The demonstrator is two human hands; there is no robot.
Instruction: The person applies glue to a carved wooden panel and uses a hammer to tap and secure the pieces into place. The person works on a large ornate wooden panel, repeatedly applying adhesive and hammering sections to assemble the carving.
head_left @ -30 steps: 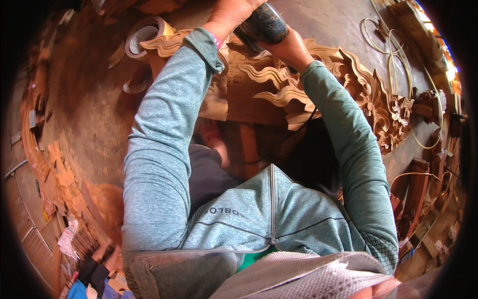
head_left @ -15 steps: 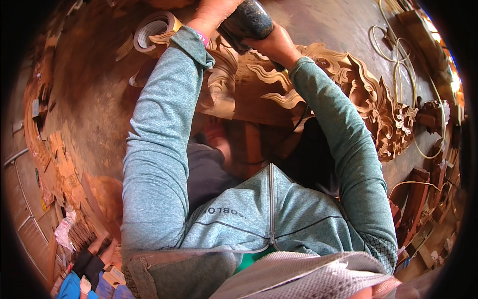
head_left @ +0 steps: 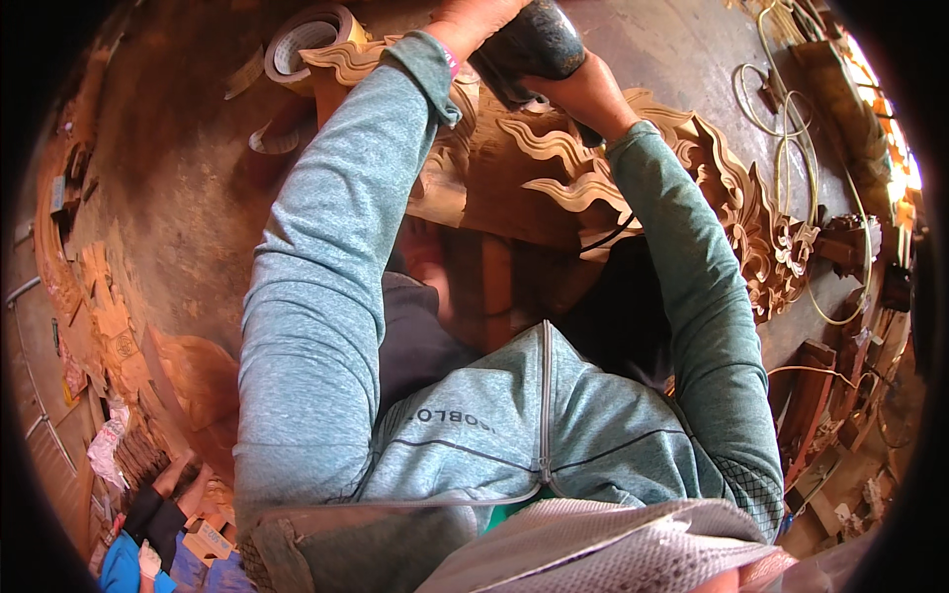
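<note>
A dark, scuffed power tool (head_left: 539, 44), probably a grinder or sander, is held between my hands at the top of the view. My right hand (head_left: 588, 94) wraps its near right side. Against its left side lies my left hand (head_left: 476, 22), its fingers partly hidden behind the body and cut off by the upper edge. Below the tool is a brown carved wooden panel (head_left: 514, 198) with flame-like scrolls. The tool's working end is out of sight. A black cord (head_left: 610, 235) runs over the panel's near edge by my right forearm.
Rolls of tape or sanding strip (head_left: 314, 44) stand left of my left hand. A pale looped hose (head_left: 791, 128) lies on the floor at right. Wood offcuts (head_left: 109, 316) line the left side. Another person in blue (head_left: 138, 563) sits at the lower left.
Both hands and the tool have shifted right and slightly down in the view. More of the tape roll and the carved scrolls at the left now shows.
</note>
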